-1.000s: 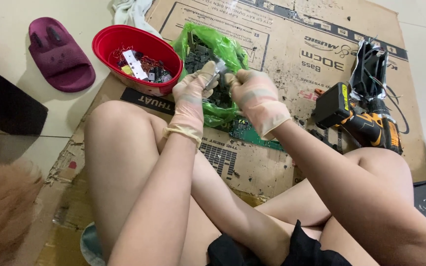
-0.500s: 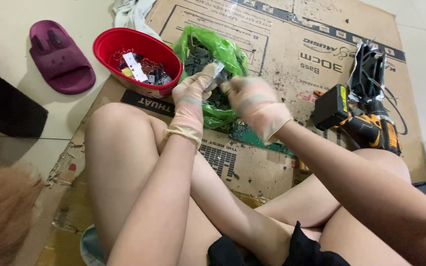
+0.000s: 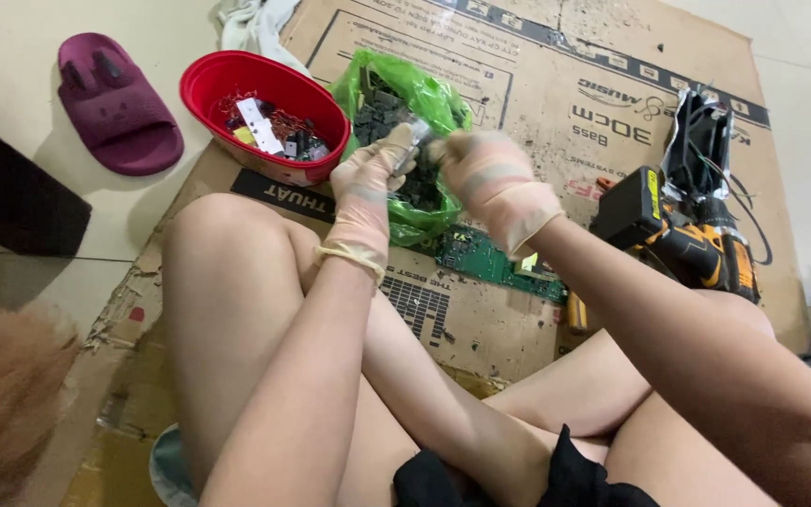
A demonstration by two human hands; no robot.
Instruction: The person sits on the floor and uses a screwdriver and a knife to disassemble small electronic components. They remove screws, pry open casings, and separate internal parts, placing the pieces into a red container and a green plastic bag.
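Both my hands wear thin beige gloves and meet over a green plastic bag (image 3: pixel 434 99) full of dark electronic parts. My left hand (image 3: pixel 368 183) pinches a small silvery metal part (image 3: pixel 417 133) at its top. My right hand (image 3: pixel 490 183) is closed on the same part from the right side; its fingertips are blurred. A red bowl (image 3: pixel 213 80) with small mixed components sits just left of the bag. A green circuit board (image 3: pixel 495 263) lies on the cardboard below my right wrist.
A flattened cardboard box (image 3: pixel 556 75) covers the floor under everything. A yellow and black cordless drill (image 3: pixel 682 239) lies at right beside a black wired unit (image 3: pixel 706 136). A purple slipper (image 3: pixel 114 103) rests on the pale floor at left. My bare legs fill the foreground.
My hands have stayed together above the green bag, working the small metal part; the right hand shifted slightly and looks blurred with motion. The view has drifted a little.
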